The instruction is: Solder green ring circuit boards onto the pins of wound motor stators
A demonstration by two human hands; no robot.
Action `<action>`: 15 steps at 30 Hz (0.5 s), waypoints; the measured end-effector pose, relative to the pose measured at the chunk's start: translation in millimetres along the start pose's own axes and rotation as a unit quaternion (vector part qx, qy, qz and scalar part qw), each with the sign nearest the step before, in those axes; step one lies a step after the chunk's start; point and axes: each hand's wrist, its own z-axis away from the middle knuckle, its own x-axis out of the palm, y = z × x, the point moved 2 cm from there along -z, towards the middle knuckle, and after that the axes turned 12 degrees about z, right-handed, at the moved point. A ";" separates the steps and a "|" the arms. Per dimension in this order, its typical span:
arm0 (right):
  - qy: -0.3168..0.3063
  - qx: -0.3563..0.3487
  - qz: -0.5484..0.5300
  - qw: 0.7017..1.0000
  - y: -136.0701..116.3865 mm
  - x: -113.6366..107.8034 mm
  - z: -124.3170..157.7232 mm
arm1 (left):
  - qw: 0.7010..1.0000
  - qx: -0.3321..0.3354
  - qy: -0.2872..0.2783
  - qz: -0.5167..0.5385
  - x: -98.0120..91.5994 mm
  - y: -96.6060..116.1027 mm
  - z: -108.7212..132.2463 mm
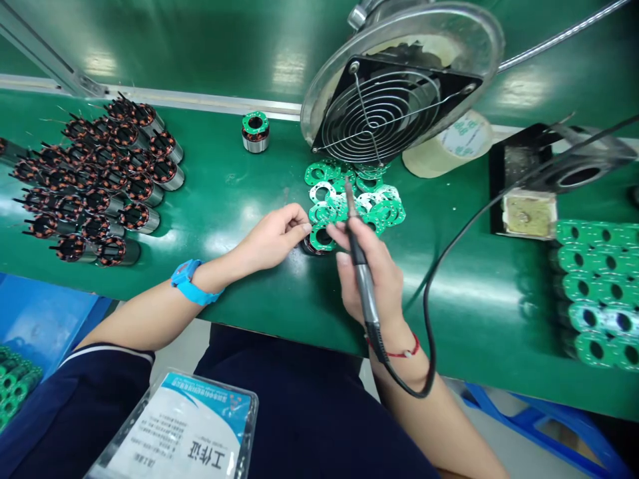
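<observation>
My right hand (372, 273) is wrapped round a soldering iron (367, 293), its tip pointing away from me over loose green ring-shaped circuit boards (384, 206). In front of my hands, one green circuit board (320, 237) sits on top of a motor stator (314, 250), mostly hidden beneath it. My left hand (277, 233) is closed in a pinch at the left edge of that board. The free fingertips of my right hand come close to its right edge; whether they touch it I cannot tell.
Many bare stators (104, 179) stand at the left. A stator with a board (255, 132) stands at the back. A fan (379, 113) overhangs the boards, near a tape roll (449, 146). Right are an iron stand with sponge (529, 213), board-topped stators (599, 293) and the iron's cable (429, 293).
</observation>
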 end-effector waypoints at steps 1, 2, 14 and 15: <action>0.017 0.017 -0.010 1.000 2.1 -0.5 2.0 | 1.000 0.009 0.004 -0.018 0.1 0.6 0.0; 0.037 0.029 -0.019 0.999 4.0 -1.2 4.1 | 0.999 0.019 0.009 -0.040 0.2 1.9 -0.1; 0.171 0.122 -0.130 0.969 7.6 -3.8 14.7 | 0.990 0.056 0.022 -0.130 1.1 15.4 -3.8; 0.157 0.120 -0.124 0.972 7.1 -2.0 13.2 | 0.990 0.060 0.021 -0.129 0.7 15.4 -4.1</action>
